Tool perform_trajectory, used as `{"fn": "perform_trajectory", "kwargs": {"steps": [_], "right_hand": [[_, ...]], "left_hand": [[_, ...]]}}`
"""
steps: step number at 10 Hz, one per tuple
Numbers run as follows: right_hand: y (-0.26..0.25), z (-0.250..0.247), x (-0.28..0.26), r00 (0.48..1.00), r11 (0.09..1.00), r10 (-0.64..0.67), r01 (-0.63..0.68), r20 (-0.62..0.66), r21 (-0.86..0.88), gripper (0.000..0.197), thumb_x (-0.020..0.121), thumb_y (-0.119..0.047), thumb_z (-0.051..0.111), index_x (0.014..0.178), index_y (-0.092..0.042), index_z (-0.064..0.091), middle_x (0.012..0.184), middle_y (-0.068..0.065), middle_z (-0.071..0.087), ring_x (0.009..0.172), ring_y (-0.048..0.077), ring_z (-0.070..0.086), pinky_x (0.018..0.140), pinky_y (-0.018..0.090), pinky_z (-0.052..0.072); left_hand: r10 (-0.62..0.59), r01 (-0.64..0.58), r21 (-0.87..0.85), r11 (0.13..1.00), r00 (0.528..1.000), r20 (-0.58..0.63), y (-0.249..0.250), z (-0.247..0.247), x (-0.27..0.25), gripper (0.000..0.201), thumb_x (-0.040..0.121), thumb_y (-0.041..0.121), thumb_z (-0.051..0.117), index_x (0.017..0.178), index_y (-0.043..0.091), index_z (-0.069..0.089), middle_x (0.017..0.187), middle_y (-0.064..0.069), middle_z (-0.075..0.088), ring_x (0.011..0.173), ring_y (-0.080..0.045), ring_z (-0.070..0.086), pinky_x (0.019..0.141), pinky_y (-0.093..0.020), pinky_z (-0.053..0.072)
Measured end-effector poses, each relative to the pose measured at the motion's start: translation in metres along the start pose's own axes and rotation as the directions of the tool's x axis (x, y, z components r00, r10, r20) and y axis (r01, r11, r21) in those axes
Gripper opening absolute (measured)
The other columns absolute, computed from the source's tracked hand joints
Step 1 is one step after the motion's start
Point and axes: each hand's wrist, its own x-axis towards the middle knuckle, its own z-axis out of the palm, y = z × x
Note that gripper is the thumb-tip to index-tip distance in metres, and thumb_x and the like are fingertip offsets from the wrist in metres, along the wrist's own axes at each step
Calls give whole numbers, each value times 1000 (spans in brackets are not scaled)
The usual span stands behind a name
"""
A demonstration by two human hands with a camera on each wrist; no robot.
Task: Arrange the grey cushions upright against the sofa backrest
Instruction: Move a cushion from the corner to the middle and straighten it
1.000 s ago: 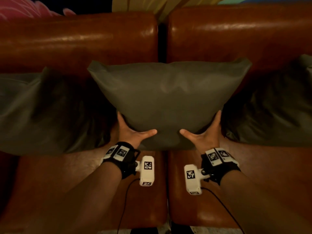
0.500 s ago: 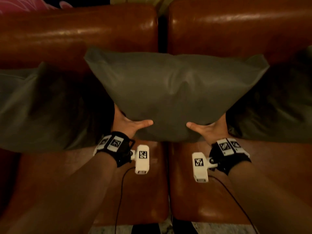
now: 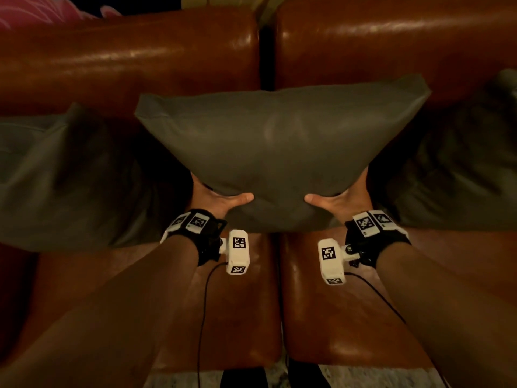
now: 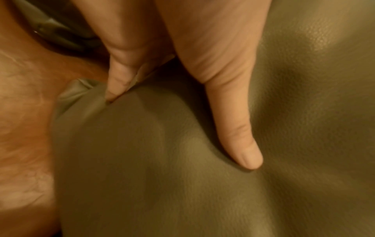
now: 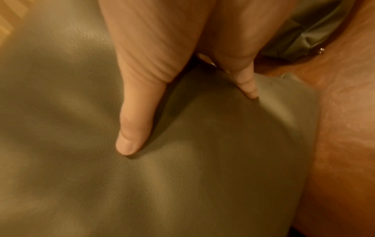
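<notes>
Grey cushion (image 3: 279, 152), middle unit: held upright above the brown leather seat (image 3: 240, 309), at the seam between backrest sections. My left hand (image 3: 215, 200) and right hand (image 3: 344, 201) each pinch a lower corner, thumb in front, fingers behind. Left cushion (image 3: 56, 177) and right cushion (image 3: 453, 169) lean against the backrest (image 3: 126, 60).

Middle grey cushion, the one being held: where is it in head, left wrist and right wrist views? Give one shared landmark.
Head: middle grey cushion centre frame, against the sofa backrest.
Left wrist: fills centre and right.
Right wrist: fills centre and left.
Landmark: the thumbs pressed into its front, left hand, right hand.
</notes>
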Motion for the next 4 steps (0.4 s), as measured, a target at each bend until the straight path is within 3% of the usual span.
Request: {"fn": "perform_trajectory", "kwargs": {"steps": [1,2,3,4], "right_hand": [[-3,-4,-3,999,999,39,-39,-20,-37,146,32,-62,94,152,-41,12,154,-12,37,143,9,38,122,34,29],[1,-4,-12,993,993,96,-100,-62,-68,154,29,-78,88,155,-41,8,158,-11,35,147,13,38,122,42,33],[-2,-2,-31,973,972,223,-227,-55,-65,153,39,-70,91,160,-27,6,160,0,36,148,23,38,122,42,34],[-16,-11,-60,925,920,371,-353,83,-169,88,81,-34,83,152,-8,38,147,11,53,140,30,48,102,9,36]], "left_hand": [[9,-9,-6,1000,1000,-22,0,-1,-7,128,44,25,101,151,22,31,134,9,55,123,-13,57,107,-31,45],[-61,62,22,998,996,-64,-11,-4,-18,142,33,60,97,153,34,23,142,11,54,125,-11,56,108,-32,44],[-262,262,60,963,965,-4,-13,-4,-32,124,37,75,88,143,21,49,137,6,62,120,-16,64,106,-36,49],[-383,373,91,924,912,146,-1,-9,-55,73,73,56,81,128,10,66,122,0,69,107,-23,68,100,-40,54]]}}
